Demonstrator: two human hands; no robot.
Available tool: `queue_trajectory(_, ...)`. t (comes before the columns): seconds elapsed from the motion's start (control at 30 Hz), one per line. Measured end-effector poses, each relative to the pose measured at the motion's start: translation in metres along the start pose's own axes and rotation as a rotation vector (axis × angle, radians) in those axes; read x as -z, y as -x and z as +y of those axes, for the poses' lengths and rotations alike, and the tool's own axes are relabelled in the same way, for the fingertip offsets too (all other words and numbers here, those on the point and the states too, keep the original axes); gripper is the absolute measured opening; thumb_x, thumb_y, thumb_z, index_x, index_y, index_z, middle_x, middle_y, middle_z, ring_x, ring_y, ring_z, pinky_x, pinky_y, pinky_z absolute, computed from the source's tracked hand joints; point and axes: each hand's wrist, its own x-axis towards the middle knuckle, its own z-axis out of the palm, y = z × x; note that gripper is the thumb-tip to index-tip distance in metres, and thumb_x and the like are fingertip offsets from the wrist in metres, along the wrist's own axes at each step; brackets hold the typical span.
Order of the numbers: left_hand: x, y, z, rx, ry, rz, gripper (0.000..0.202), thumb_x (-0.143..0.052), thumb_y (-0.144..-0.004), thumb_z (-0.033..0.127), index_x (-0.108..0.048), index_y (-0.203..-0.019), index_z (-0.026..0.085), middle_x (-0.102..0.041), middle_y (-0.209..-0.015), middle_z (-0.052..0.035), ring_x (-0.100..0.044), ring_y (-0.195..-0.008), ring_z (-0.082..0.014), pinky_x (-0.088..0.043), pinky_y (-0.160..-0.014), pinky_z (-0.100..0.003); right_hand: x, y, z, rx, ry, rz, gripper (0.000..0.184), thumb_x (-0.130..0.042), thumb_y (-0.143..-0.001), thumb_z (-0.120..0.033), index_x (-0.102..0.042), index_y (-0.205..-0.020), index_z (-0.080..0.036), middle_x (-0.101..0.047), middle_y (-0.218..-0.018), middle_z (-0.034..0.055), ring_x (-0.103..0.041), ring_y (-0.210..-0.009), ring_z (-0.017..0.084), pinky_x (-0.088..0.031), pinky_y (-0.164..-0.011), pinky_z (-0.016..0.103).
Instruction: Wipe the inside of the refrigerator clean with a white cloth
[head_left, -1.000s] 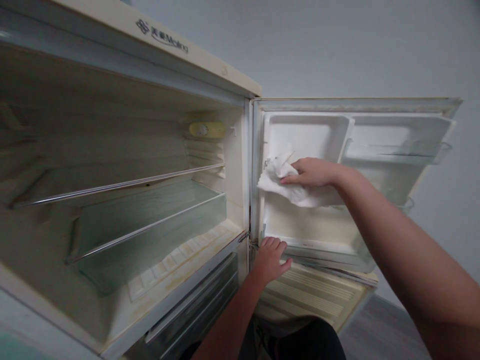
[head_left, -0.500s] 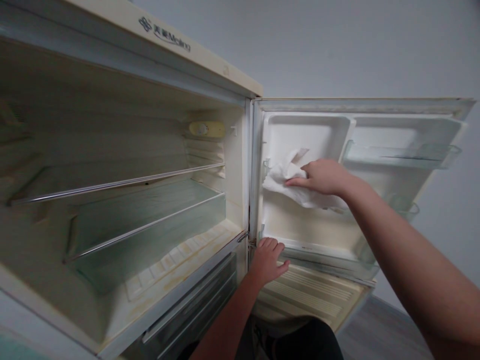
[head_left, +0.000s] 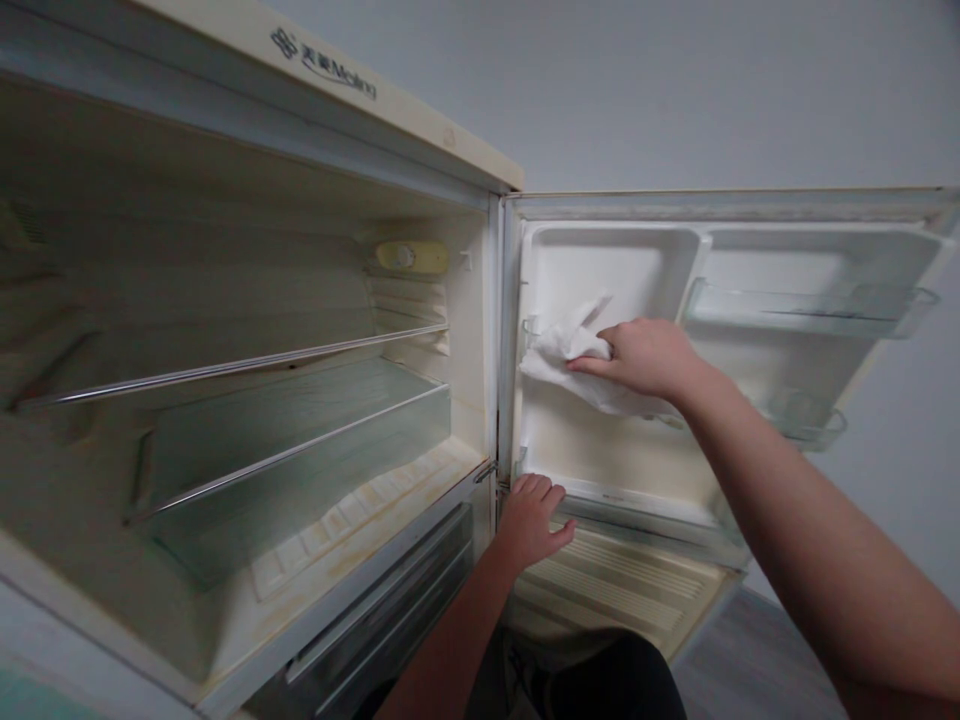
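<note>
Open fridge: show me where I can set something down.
The upper shelf looks bare between its metal front trim and the back wall; so does the clear bin below it. The door is crowded: right hand and white cloth midway, left hand near the bottom rack.

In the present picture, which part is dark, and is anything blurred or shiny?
Head view: the fridge interior is dim, darkest towards its upper left; head view: the brand lettering is smeared; head view: a thin highlight follows the upper shelf trim; head view: the white wipe in the right hand shows soft texture.
</note>
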Motion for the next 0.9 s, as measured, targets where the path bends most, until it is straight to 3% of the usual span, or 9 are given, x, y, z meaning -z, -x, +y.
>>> queue_trajectory(0.23,0.000,0.000,0.001,-0.015,0.013,0.001,0.034,-0.074,-0.077,0.044,-0.059,-0.099,0.022,-0.063,-0.097,-0.0055,-0.057,-0.099,-0.0266,-0.043,-0.096,-0.043,0.012,-0.019,-0.012,0.005,-0.096,-0.173,0.100,-0.028,-0.079,-0.094,-0.075,-0.101,-0.009,-0.073,-0.098,0.0238,-0.069,-0.095,0.035,-0.049,-0.075,0.038)
queue_trajectory(0.4,-0.001,0.000,0.003,-0.004,0.017,0.011,0.033,-0.074,-0.078,0.044,-0.059,-0.098,0.022,-0.063,-0.097,-0.0056,-0.057,-0.100,-0.0265,-0.043,-0.097,-0.044,0.013,-0.040,-0.039,0.215,-0.141,-0.082,0.071,-0.045,-0.092,-0.071,-0.064,-0.127,-0.013,-0.072,-0.114,0.0201,-0.068,-0.104,0.034,-0.049,-0.083,0.037)
queue_trajectory(0.53,-0.001,0.000,0.003,0.003,0.011,0.005,0.033,-0.074,-0.077,0.043,-0.060,-0.098,0.022,-0.064,-0.098,-0.0055,-0.058,-0.100,-0.0262,-0.043,-0.096,-0.043,0.009,-0.042,-0.048,0.292,-0.113,-0.033,0.057,-0.050,-0.094,-0.060,-0.064,-0.120,-0.011,-0.072,-0.111,0.0215,-0.069,-0.100,0.034,-0.047,-0.079,0.035)
queue_trajectory(0.63,-0.001,0.000,0.000,-0.005,0.013,0.005,0.033,-0.074,-0.078,0.043,-0.060,-0.100,0.022,-0.064,-0.100,-0.0061,-0.058,-0.102,-0.0263,-0.043,-0.097,-0.043,0.005,-0.033,-0.043,0.310,-0.067,0.040,0.047,-0.051,-0.096,-0.053,-0.065,-0.115,-0.012,-0.073,-0.110,0.0202,-0.069,-0.100,0.033,-0.044,-0.078,0.033)
queue_trajectory(0.73,0.000,0.001,-0.001,-0.015,0.021,-0.002,0.035,-0.073,-0.078,0.046,-0.061,-0.101,0.022,-0.064,-0.100,-0.0059,-0.058,-0.102,-0.0262,-0.043,-0.097,-0.043,-0.001,-0.021,-0.035,0.311,-0.066,0.120,0.038,-0.052,-0.097,-0.045,-0.061,-0.121,-0.017,-0.073,-0.113,0.0149,-0.069,-0.098,0.030,-0.041,-0.075,0.031)
queue_trajectory(0.9,0.001,0.001,-0.001,-0.013,0.037,-0.002,0.036,-0.073,-0.078,0.045,-0.060,-0.102,0.022,-0.064,-0.099,-0.0053,-0.058,-0.102,-0.0258,-0.043,-0.097,-0.042,-0.007,-0.004,-0.018,0.190,-0.074,0.190,0.036,-0.037,-0.102,-0.040,-0.061,-0.116,-0.018,-0.070,-0.116,0.0129,-0.067,-0.098,0.028,-0.037,-0.069,0.031)
